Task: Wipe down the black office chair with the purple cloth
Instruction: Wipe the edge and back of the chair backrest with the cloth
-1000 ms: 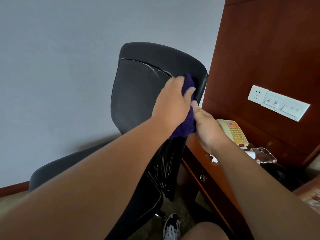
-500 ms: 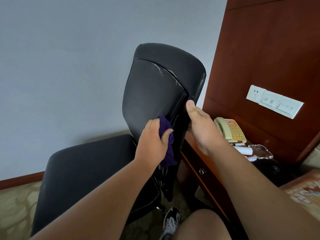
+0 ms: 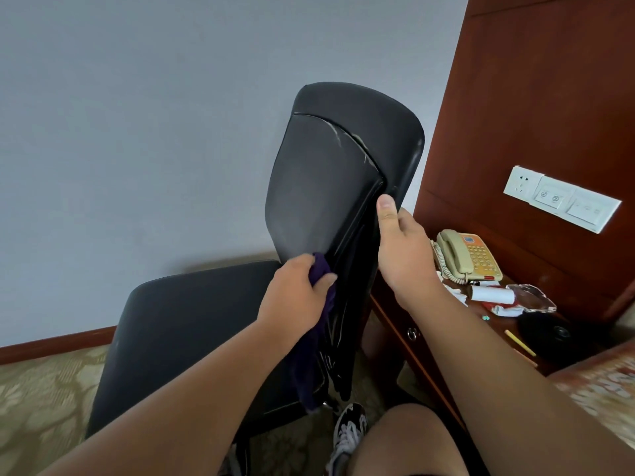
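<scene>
One purple cloth [image 3: 309, 365] in clenched left hand [image 3: 295, 298], low on chair [image 3: 326, 201]; right hand [image 3: 402, 253] round its edge.

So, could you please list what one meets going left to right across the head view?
Chair seat, left hand gripping the purple cloth, right hand gripping the backrest, telephone, wall switch panel.

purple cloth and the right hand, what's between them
Head view: only the backrest edge of the black office chair, which the right hand grips; the left hand holds the purple cloth.
</scene>
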### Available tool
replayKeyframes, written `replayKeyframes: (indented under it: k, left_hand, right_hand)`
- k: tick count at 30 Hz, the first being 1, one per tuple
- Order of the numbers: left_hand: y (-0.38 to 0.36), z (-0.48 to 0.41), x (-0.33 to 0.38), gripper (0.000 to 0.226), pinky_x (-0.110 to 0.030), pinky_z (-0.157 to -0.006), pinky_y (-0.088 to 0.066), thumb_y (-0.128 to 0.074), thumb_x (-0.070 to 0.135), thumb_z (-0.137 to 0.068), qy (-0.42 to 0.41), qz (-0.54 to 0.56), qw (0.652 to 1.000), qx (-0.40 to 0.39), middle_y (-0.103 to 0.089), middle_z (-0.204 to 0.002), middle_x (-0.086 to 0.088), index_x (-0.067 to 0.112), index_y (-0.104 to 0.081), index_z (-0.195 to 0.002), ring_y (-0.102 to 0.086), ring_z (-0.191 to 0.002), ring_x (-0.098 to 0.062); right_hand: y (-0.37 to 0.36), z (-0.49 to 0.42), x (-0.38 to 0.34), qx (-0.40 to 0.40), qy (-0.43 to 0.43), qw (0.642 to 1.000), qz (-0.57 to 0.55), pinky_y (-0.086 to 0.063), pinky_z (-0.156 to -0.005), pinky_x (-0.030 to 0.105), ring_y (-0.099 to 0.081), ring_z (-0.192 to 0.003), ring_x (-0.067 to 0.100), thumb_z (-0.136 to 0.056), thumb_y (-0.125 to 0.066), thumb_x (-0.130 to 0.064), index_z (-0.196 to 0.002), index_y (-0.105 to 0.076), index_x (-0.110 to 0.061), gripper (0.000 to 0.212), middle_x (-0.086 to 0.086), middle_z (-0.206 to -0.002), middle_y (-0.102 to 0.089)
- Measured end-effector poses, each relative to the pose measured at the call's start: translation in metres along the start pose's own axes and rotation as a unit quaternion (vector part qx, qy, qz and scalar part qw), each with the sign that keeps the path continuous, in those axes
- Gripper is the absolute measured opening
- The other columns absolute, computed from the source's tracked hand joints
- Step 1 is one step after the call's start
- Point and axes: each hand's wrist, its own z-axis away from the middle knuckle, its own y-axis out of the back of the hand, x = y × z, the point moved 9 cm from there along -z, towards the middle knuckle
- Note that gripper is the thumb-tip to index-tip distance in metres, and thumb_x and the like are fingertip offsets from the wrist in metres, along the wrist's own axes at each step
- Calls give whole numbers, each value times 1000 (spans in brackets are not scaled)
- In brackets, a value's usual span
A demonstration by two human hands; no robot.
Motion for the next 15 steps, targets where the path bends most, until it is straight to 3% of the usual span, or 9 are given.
replayKeyframes:
  k: [5, 9, 12, 15]
  left_hand:
    - [20, -19, 57, 26, -27, -67, -48, -61, 40, -96, -95, 60, 991, 72, -58, -78, 4, 17, -56, -84, -56, -73, -12]
    - [10, -11, 47, 24, -26, -70, -47, -65, 36, -95, -126, 71, 985, 90, -55, -84, 5, 16, -55, -88, -54, -78, -11]
    - [-3, 6, 8, 24, -22, -69, -46, -67, 36, -93, -99, 48, 991, 82, -54, -83, 8, 17, -54, -85, -54, -75, -7]
    - [-11, 17, -20, 24, -26, -69, -50, -68, 39, -92, -49, 35, 997, 51, -57, -82, 11, 20, -56, -82, -56, -74, -5]
  right_hand:
    - [3, 2, 0, 26, 35, 998, 43, -36, -60, 22, -49, -64, 5, -104, -36, -55, -78, -50, -25, 42, -8, -69, -51]
    - [7, 1, 0, 29, 52, 997, 51, -36, -60, 23, -43, -58, 5, -105, -39, -53, -71, -43, -23, 45, -8, -64, -45]
    - [6, 2, 1, 22, 49, 997, 57, -36, -61, 23, -44, -60, 7, -104, -37, -54, -72, -43, -23, 46, -8, -64, -44]
    - [6, 5, -2, 22, 46, 997, 64, -36, -60, 17, -46, -59, 3, -104, -36, -55, -72, -43, -24, 45, -8, -65, -44]
